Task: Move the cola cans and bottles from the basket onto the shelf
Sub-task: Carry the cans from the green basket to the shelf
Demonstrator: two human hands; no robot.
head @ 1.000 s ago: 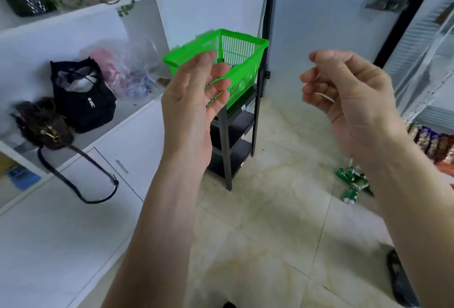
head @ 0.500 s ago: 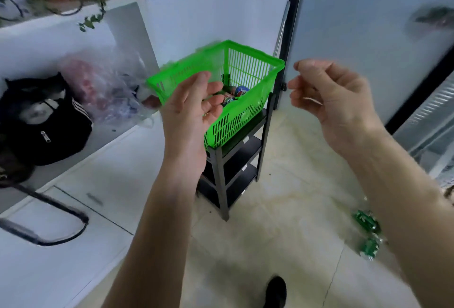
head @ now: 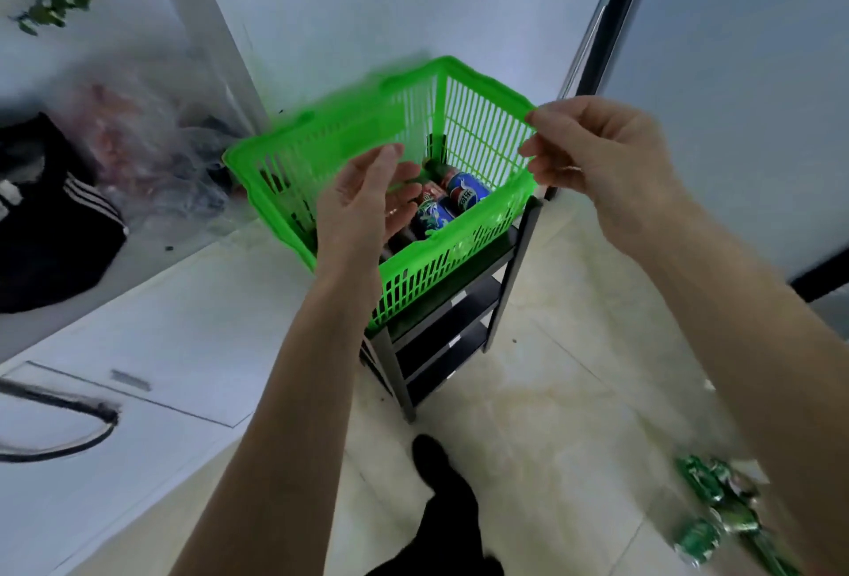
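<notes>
Cans lie in the basket just beyond your left hand, fingers spread; your right hand fingers curl loosely at its rim.

A single wide-angle view is taken from head height, tilted forward and down along both forearms. The left hand and right hand are seen close up, the green basket just beyond them, perhaps blurred by motion. The floor is seen below the hands.
</notes>
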